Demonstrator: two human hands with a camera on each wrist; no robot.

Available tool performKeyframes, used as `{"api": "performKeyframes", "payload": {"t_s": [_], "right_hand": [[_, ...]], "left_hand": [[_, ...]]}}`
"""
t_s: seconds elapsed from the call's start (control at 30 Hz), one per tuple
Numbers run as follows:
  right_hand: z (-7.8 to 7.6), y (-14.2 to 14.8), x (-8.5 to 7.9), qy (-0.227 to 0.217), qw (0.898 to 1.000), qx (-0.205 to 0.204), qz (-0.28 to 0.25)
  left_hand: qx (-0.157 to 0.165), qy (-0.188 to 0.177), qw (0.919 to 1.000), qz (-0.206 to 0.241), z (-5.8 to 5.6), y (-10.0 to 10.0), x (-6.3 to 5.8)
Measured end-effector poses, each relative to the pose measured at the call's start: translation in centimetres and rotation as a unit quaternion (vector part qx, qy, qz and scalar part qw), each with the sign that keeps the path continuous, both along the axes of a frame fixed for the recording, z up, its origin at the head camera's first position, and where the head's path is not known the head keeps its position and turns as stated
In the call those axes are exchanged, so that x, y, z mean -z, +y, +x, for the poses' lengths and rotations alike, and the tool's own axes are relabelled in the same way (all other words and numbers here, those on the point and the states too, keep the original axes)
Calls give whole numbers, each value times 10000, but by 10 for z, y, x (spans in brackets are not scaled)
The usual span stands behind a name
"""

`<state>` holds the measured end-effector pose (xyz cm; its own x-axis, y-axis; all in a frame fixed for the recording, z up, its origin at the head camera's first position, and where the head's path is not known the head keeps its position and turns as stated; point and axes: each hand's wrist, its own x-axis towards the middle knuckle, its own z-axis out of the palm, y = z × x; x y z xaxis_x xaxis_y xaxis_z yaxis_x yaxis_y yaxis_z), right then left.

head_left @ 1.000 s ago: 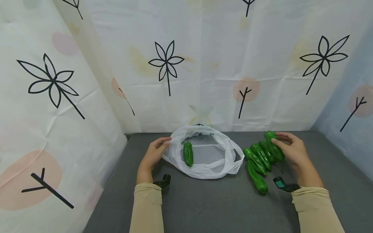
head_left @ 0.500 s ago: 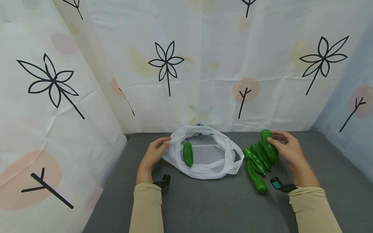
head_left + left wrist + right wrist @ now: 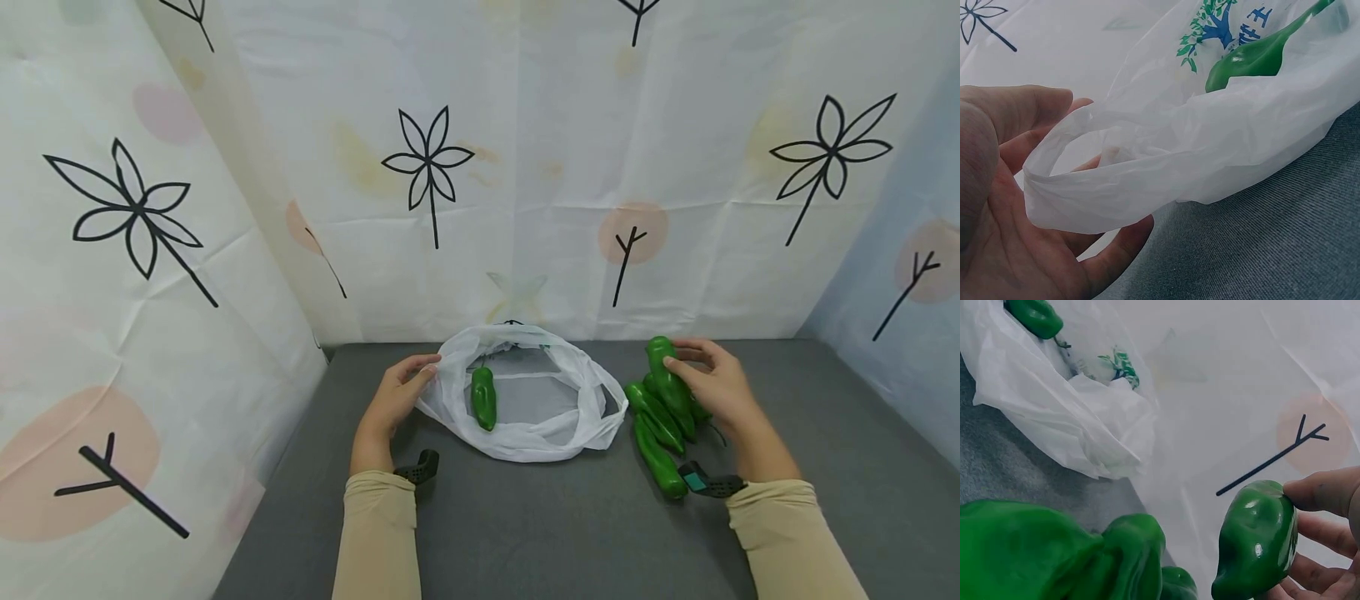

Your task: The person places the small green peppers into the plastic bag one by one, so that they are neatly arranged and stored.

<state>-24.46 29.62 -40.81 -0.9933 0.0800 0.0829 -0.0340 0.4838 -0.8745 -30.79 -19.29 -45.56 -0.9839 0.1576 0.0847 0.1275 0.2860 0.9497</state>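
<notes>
A white plastic bag (image 3: 517, 442) lies with its mouth wide on the grey table, a single green pepper (image 3: 483, 398) inside at its left. At the bag's left edge is my left hand (image 3: 397, 392); in the left wrist view, its fingers (image 3: 1119, 253) curl loosely round the bag's handle loop (image 3: 1097, 200). My right hand (image 3: 712, 379) holds another green pepper (image 3: 1257, 540) upright between thumb and fingers. That pepper is right over the pile of green peppers (image 3: 660, 462) to the right of the bag and hides part of it.
The grey table (image 3: 525, 533) runs back to a white cloth backdrop (image 3: 525, 167) with black plant drawings, right behind the bag. More cloth hangs along the left and right sides. Each wrist wears a black band, the left one (image 3: 420, 468) near the bag.
My right hand has moved left with the pepper it holds, from the right end of the pile to over its middle. The left hand and the bag stay where they were.
</notes>
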Motion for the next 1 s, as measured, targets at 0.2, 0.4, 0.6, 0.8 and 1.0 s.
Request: {"api": "performKeyframes", "payload": {"t_s": [0.2, 0.4, 0.6, 0.8, 1.0], "right_hand": [[-2, -14, 0, 29, 10000, 74, 21], [-3, -19, 2, 237, 9996, -112, 70], [-2, -23, 2, 319, 9991, -273, 54], [-3, -27, 1, 343, 9990, -296, -25], [-3, -29, 2, 322, 9990, -304, -56]], "left_hand": [[-3, -20, 10000, 3, 1, 0, -1], [-10, -20, 10000, 8, 2, 1, -3], [-31, -67, 10000, 8, 2, 1, -2], [-51, -65, 10000, 16, 3, 1, -3], [-9, -20, 10000, 60, 2, 1, -2]]}}
